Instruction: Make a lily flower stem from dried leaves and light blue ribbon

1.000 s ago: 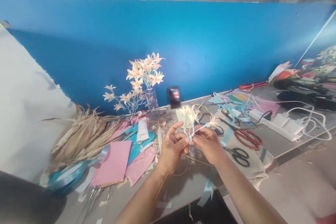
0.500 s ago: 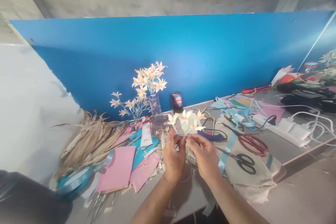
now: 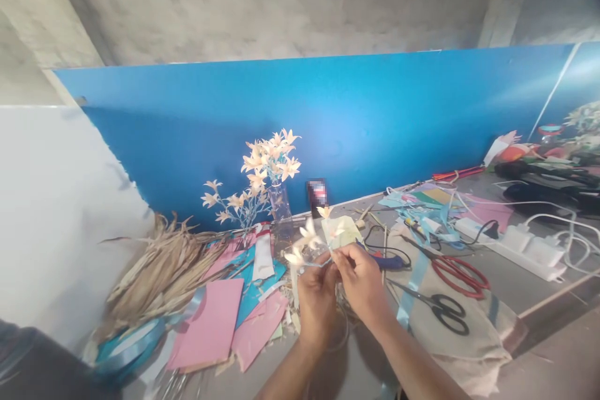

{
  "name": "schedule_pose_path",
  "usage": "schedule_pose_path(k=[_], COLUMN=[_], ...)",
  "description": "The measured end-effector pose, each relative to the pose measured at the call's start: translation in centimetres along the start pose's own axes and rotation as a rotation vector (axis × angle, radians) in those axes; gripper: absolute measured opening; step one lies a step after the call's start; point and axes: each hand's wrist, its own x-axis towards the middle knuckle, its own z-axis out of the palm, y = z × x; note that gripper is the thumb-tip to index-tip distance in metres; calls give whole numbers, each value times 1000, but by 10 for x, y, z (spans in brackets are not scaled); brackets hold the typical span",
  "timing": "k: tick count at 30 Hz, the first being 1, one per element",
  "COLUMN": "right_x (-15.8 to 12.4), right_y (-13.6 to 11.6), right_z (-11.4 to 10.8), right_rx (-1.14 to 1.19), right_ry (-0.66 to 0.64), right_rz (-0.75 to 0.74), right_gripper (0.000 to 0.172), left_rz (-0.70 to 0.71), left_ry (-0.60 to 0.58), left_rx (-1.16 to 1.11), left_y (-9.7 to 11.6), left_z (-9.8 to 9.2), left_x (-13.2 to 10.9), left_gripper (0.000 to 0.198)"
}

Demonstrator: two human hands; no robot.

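Note:
Both of my hands meet over the middle of the table. My left hand (image 3: 317, 300) and my right hand (image 3: 360, 281) pinch a small sprig of cream paper flowers (image 3: 309, 242) on pale blue wrapped stems. The fingers of both hands are closed on the stems, and the blossoms stick up and to the left above my fingertips. Behind them stands a clear bottle with a bunch of finished cream flowers (image 3: 272, 159).
Pink and blue paper sheets (image 3: 213, 319) and dried leaf strips (image 3: 154, 269) lie at the left, with a blue ribbon roll (image 3: 124, 347). Red-handled scissors (image 3: 462, 275), black-handled scissors (image 3: 443, 312), a white power strip (image 3: 510, 240) and cables lie at the right. A blue panel (image 3: 375, 112) backs the table.
The view has tilted upward, so the hands sit lower in the frame. The sprig has turned, and its blossoms now lean to the left instead of spreading between both hands.

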Motion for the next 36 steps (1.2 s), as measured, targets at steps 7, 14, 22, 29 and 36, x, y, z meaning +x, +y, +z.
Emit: schedule_pose_path(k=[7, 14, 22, 29, 36], right_x=[-3, -12, 46, 62, 64], right_y=[-17, -8, -6, -9, 4], right_z=[17, -7, -17, -7, 0], right_rx=[-509, -219, 151, 243, 290], right_ry=[55, -208, -675, -390, -377], right_rz=[-237, -392, 68, -54, 7], right_gripper=[24, 27, 2, 11, 9], left_rz=[42, -87, -133, -178, -153], left_ry=[120, 217, 156, 107, 58], left_rx=[43, -163, -299, -19, 88], left_y=[-5, 1, 3, 15, 2], left_z=[-12, -24, -32, -35, -24], left_x=[6, 20, 30, 35, 29], left_gripper=[20, 30, 25, 16, 22])
